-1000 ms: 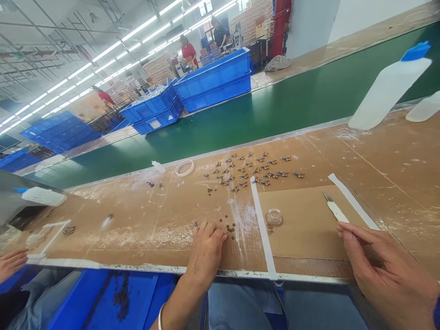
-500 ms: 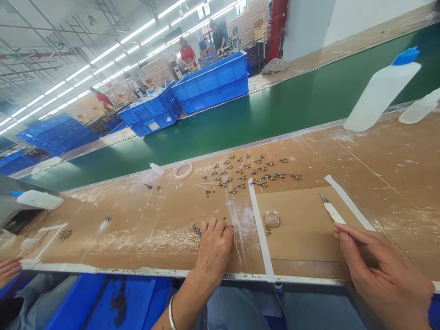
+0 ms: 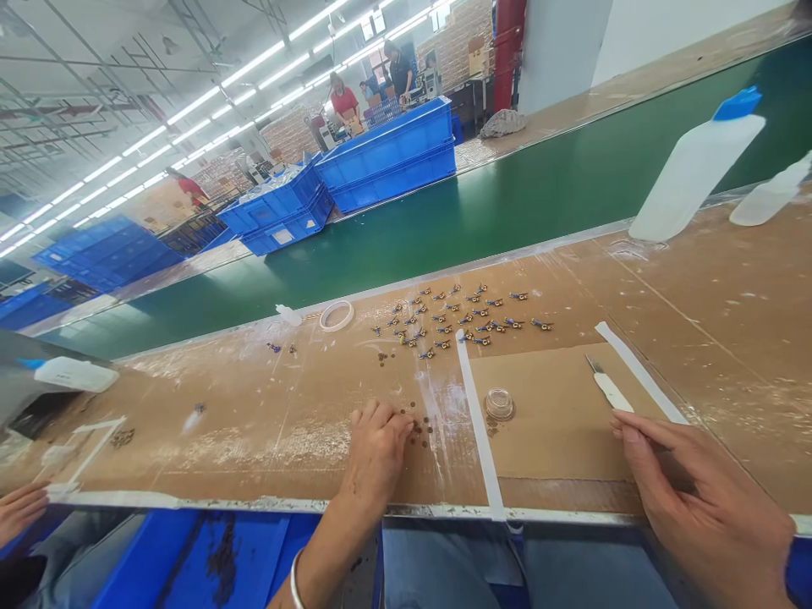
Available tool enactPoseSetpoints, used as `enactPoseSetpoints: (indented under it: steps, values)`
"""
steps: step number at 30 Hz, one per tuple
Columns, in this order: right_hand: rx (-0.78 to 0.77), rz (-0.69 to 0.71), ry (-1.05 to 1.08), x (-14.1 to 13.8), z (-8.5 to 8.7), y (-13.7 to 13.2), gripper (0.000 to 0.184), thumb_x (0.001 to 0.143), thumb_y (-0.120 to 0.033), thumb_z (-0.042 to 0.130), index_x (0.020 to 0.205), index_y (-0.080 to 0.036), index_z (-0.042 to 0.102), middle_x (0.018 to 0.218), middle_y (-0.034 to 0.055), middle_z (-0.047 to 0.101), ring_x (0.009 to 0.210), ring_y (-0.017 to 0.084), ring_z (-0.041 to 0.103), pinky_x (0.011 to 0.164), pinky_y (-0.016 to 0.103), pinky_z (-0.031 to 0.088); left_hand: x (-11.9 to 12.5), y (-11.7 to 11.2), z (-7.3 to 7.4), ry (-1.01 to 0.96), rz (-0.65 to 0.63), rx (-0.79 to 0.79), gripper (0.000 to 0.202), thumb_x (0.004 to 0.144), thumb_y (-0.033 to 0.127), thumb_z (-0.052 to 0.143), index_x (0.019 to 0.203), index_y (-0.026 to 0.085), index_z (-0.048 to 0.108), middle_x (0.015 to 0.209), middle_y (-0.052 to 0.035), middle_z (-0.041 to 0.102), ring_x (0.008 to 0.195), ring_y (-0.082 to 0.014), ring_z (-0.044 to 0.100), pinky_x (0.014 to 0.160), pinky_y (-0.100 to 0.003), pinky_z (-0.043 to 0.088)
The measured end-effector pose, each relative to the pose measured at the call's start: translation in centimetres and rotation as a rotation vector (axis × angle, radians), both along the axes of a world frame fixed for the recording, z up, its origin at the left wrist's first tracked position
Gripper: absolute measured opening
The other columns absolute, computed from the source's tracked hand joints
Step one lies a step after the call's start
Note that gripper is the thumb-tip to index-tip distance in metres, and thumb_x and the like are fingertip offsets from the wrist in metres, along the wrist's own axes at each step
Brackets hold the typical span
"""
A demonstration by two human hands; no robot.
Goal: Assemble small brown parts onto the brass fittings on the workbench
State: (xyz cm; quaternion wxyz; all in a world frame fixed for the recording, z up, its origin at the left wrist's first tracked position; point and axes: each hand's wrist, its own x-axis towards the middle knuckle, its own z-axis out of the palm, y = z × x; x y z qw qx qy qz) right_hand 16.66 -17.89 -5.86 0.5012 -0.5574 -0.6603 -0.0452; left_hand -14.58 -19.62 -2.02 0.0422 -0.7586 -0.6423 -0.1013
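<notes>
My right hand [image 3: 704, 486] pinches the white handle of a craft knife [image 3: 612, 392], its blade pointing away over a cardboard sheet [image 3: 558, 423]. My left hand [image 3: 379, 457] rests on the bench, fingers curled downward and bunched. Whatever lies under those fingers is hidden. Small dark discs [image 3: 425, 430] lie scattered just right of them. Beyond, several tiny blue-and-yellow figures [image 3: 466, 318] are spread in loose rows, with a few more discs [image 3: 382, 359] beside them. On the cardboard, near its left tape strip, sits a small clear round dish [image 3: 500, 404].
A roll of tape [image 3: 337, 315] and a small white bottle [image 3: 288, 315] lie along the far edge. Larger white bottles [image 3: 698, 173] stand at the right. Behind runs a green conveyor belt [image 3: 507, 203] with blue crates [image 3: 390, 173] beyond. Another person's hand [image 3: 22, 510] shows at far left.
My left hand has shifted slightly left, over the spot where a few blue figures lay, uncovering the dark discs to its right. The right hand keeps its grip on the craft knife.
</notes>
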Motion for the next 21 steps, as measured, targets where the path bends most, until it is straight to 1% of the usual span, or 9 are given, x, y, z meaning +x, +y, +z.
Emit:
enactPoseSetpoints:
  steps: [3,7,10,14,18,21]
  values:
    - [0.008,0.017,0.01,0.09,-0.12,0.06,0.014,0.089,-0.022,0.059,0.101,-0.022,0.067,0.088,0.0,0.07,0.078,0.014,0.066,0.076,0.026,0.049,-0.56,-0.29,-0.17,-0.009,-0.028,-0.006,0.014,0.088,0.015,0.066,0.079,0.022,0.072,0.08,-0.0006,0.07,0.079,-0.0196,0.054,0.069,-0.034,0.031]
    - [0.029,0.022,0.006,0.13,-0.23,0.14,0.014,0.088,-0.021,0.06,0.1,-0.022,0.068,0.087,0.0003,0.07,0.077,0.014,0.066,0.075,0.026,0.049,-0.16,-0.43,-0.64,-0.006,-0.068,0.021,0.011,0.087,0.014,0.067,0.08,0.02,0.071,0.081,-0.0003,0.07,0.08,-0.0192,0.053,0.07,-0.034,0.033]
    - [0.017,0.018,-0.001,0.09,-0.18,0.14,0.014,0.089,-0.021,0.06,0.1,-0.022,0.067,0.088,0.0001,0.07,0.078,0.014,0.066,0.075,0.026,0.049,0.17,-0.24,-0.78,0.039,-0.098,0.029,0.013,0.089,0.014,0.064,0.078,0.019,0.068,0.08,-0.0011,0.068,0.079,-0.0193,0.051,0.071,-0.034,0.033]
    - [-0.006,-0.001,-0.004,0.03,-0.08,0.09,0.015,0.09,-0.023,0.058,0.102,-0.023,0.067,0.088,-0.0003,0.07,0.079,0.014,0.066,0.074,0.025,0.049,0.12,-0.09,-0.62,0.12,-0.152,-0.023,0.017,0.093,0.014,0.057,0.078,0.016,0.065,0.083,-0.0039,0.065,0.081,-0.0204,0.05,0.072,-0.035,0.035]
    - [0.002,-0.001,0.001,0.04,-0.15,0.01,0.014,0.09,-0.023,0.058,0.101,-0.022,0.067,0.088,-0.0002,0.071,0.08,0.014,0.066,0.074,0.025,0.05,-0.19,-0.17,-0.52,0.043,-0.136,-0.043,0.015,0.093,0.013,0.057,0.081,0.017,0.065,0.084,-0.0032,0.065,0.081,-0.0198,0.05,0.071,-0.033,0.035]
    - [-0.022,-0.028,-0.002,0.08,-0.23,-0.09,0.014,0.091,-0.024,0.057,0.101,-0.023,0.067,0.09,-0.0003,0.071,0.081,0.013,0.067,0.072,0.024,0.049,-0.32,-0.16,-0.37,0.008,-0.128,-0.072,0.017,0.093,0.011,0.055,0.081,0.017,0.065,0.083,-0.0031,0.065,0.08,-0.0194,0.05,0.07,-0.032,0.035]
